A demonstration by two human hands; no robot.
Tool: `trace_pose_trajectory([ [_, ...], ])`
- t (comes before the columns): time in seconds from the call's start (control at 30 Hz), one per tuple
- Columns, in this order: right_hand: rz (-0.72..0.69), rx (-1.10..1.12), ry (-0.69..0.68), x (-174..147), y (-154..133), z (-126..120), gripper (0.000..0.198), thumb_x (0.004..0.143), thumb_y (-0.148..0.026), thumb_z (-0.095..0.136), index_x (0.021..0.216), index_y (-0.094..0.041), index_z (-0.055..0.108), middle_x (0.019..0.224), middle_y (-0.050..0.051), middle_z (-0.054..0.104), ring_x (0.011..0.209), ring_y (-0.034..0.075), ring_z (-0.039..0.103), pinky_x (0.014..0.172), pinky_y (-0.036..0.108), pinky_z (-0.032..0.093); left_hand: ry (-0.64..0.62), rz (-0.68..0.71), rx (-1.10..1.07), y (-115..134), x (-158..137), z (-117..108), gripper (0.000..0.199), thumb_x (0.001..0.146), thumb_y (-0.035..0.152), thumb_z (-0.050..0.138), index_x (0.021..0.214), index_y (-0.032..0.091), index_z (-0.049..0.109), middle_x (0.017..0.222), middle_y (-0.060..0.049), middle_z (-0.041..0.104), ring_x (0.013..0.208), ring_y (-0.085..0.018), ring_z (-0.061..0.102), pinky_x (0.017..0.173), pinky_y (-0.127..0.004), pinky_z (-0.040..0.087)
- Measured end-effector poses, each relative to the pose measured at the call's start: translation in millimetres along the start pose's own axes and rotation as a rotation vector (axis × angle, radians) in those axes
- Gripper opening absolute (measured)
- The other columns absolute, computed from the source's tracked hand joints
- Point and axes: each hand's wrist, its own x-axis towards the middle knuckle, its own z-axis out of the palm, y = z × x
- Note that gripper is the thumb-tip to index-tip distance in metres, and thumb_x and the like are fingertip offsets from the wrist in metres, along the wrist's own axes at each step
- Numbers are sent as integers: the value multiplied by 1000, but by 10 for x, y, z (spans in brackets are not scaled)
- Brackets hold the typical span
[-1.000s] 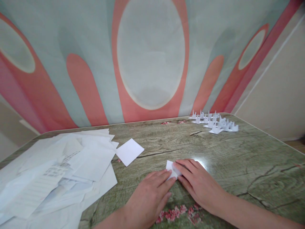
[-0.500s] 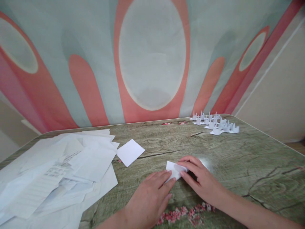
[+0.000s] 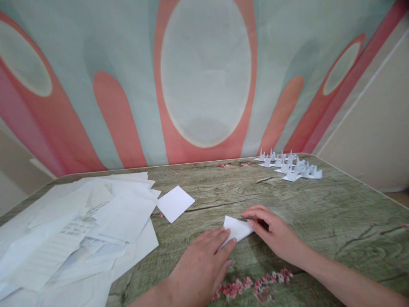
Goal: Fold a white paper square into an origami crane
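A small sheet of folded white paper (image 3: 239, 229) lies on the wood-patterned table in front of me, narrowing to a point on its right. My left hand (image 3: 206, 260) holds its lower left part down, fingers closed over the edge. At the pointed right corner, my right hand (image 3: 271, 230) has the paper between thumb and fingers, which are curled close together. The underside of the paper is hidden. A flat white paper square (image 3: 176, 204) rests up and to the left of the folded piece, apart from both hands.
Loose white sheets (image 3: 105, 213), some printed, are heaped over the left side of the table (image 3: 319, 213). Several folded paper cranes (image 3: 292, 166) stand in a group at the back right. Behind the table rises a wall with a coral and grey-green pattern (image 3: 207, 85).
My right hand has slid slightly to the right along the paper to its pointed corner, uncovering more of the folded face. My left hand has stayed in place.
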Motion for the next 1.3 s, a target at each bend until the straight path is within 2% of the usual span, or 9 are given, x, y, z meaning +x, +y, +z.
trace_pose_trajectory([
  [0.2,11,10,9,15,29,29,18,84,-21,46,95,-20,62,98,5,55,88,18,53,83,34,42,-26,-6,25,6,9,-9,39,90,25,41,129,21,41,133,-7,46,122,-21,42,103,-38,37],
  [0.33,41,42,-4,17,-10,-1,20,82,-19,47,96,-20,61,100,5,54,79,15,53,76,31,44,-5,6,27,-1,12,0,40,90,26,41,129,21,40,134,-6,45,123,-20,42,103,-38,37],
  [0.43,57,53,-97,21,-61,-94,24,77,-15,51,98,-20,60,99,4,54,76,14,52,74,29,43,13,14,28,-3,9,5,40,90,26,41,129,21,40,134,-7,45,122,-20,42,103,-37,37],
  [0.5,50,69,-220,33,-80,-170,27,75,-15,55,101,-21,59,104,3,54,85,15,52,80,29,42,20,13,31,-2,5,5,39,90,26,40,128,21,41,134,-7,45,122,-20,42,102,-37,37],
  [0.63,63,69,-274,66,-64,-263,27,78,-18,53,104,-21,58,101,3,56,82,14,53,77,29,43,19,8,47,2,-11,18,39,91,28,39,128,21,41,134,-7,45,122,-20,42,102,-38,37],
  [0.8,65,54,-269,86,-26,-248,23,81,-20,49,100,-19,60,96,3,58,77,14,54,72,28,44,34,5,55,-1,-26,50,38,91,30,37,128,21,40,134,-7,45,123,-19,41,103,-36,36],
  [1.0,52,62,-209,85,-35,-187,18,81,-21,50,94,-19,62,94,4,61,84,17,57,74,30,47,19,9,88,12,-21,45,38,92,30,35,128,20,41,134,-8,45,123,-21,41,103,-37,35],
  [1.3,87,84,-162,89,-35,-122,16,80,-20,49,89,-18,63,89,3,60,78,15,58,71,29,47,31,15,127,20,-31,76,38,93,30,34,129,19,39,133,-9,45,123,-22,41,102,-38,34],
])
